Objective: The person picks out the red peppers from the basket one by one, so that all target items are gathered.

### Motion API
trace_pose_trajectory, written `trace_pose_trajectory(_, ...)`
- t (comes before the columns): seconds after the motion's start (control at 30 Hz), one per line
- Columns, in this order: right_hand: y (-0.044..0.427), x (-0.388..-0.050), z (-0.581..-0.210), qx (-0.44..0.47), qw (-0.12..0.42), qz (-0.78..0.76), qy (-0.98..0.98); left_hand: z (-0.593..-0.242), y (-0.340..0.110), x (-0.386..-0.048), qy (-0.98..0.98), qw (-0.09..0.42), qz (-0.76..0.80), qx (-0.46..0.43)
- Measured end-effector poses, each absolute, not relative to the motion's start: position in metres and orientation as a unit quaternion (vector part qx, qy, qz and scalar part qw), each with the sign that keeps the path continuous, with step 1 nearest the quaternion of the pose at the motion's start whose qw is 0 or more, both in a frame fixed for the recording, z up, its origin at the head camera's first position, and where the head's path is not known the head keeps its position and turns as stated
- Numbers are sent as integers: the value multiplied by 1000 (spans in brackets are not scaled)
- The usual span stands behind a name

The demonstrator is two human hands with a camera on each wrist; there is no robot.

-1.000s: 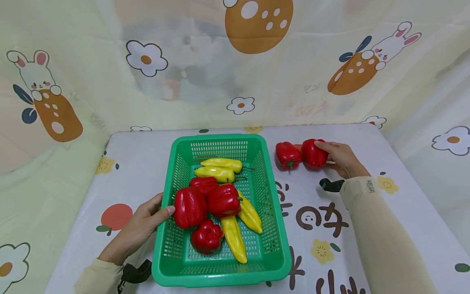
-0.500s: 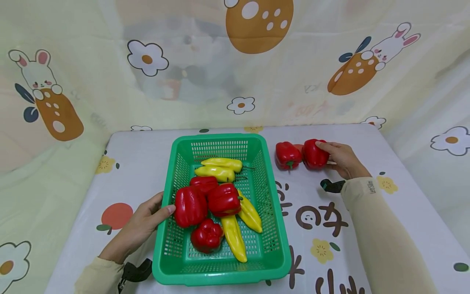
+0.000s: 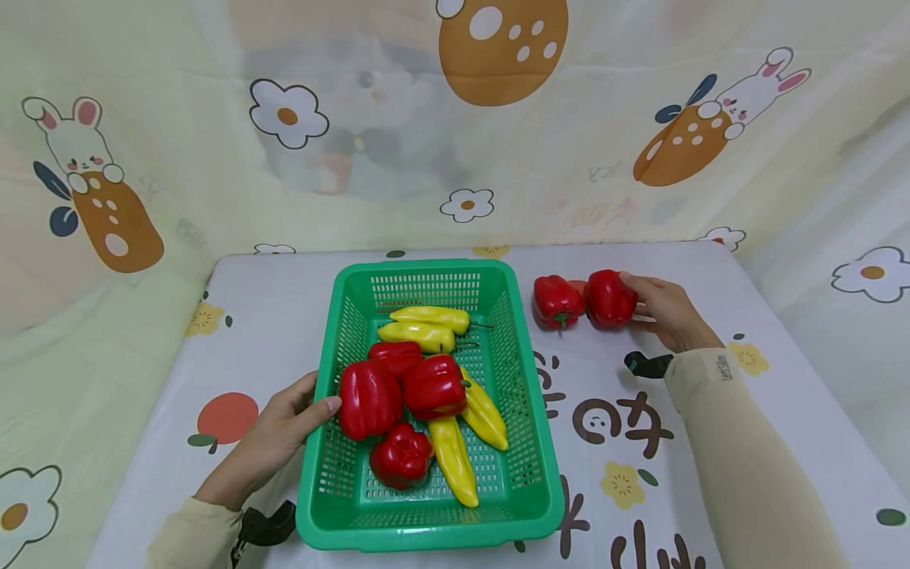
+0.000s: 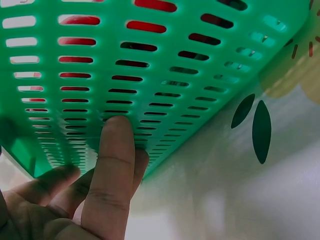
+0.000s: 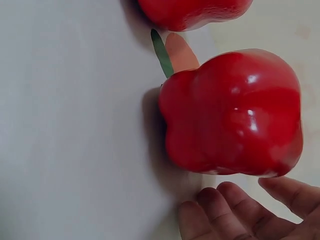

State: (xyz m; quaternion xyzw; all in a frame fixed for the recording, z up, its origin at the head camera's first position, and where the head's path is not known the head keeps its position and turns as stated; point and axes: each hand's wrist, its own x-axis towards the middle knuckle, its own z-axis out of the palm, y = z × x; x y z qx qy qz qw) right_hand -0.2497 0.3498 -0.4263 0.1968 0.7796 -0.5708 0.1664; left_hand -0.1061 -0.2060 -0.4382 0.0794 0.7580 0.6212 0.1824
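My left hand [image 3: 277, 431] holds the left side of a green plastic basket [image 3: 426, 540], thumb over the rim and fingers along the outer wall [image 4: 170, 70]. Inside lie several red bell peppers [image 3: 370, 399] and several long yellow peppers [image 3: 453, 462]. On the right, two more red bell peppers sit on the table. My right hand [image 3: 667, 310] is beside the right-hand bell pepper [image 3: 607, 299]. In the right wrist view its fingers stand a little apart from that bell pepper [image 5: 235, 115], with one fingertip very near its side. The other bell pepper [image 3: 557, 302] sits just to the left.
A patterned cloth covers the table [image 3: 277, 316]. A printed curtain [image 3: 384, 213] rises along the back edge and sides. A black wrist mount [image 3: 647, 363] shows below the right hand, another [image 3: 266, 525] by the left cuff.
My right hand's thumb has drawn back from the top of the right-hand bell pepper, and the hand has shifted slightly right. The left hand and basket stay put.
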Motion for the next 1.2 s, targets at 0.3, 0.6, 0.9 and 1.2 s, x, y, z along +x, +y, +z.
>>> trace_pose_trajectory(0.3,355,-238,-424,188,154,-563,790,-438,-205,-105,763,179,616,76)
trace_pose_trajectory(0.6,327,-215,-398,213,46,-512,831,-438,-202,-105,769,171,611,72)
trace_pose_trajectory(0.9,261,-188,-352,93,10,-549,831,-439,-202,-103,775,161,607,69)
trace_pose_trajectory(1.2,193,-168,-341,-120,162,-557,806,-440,-202,-103,778,160,604,63)
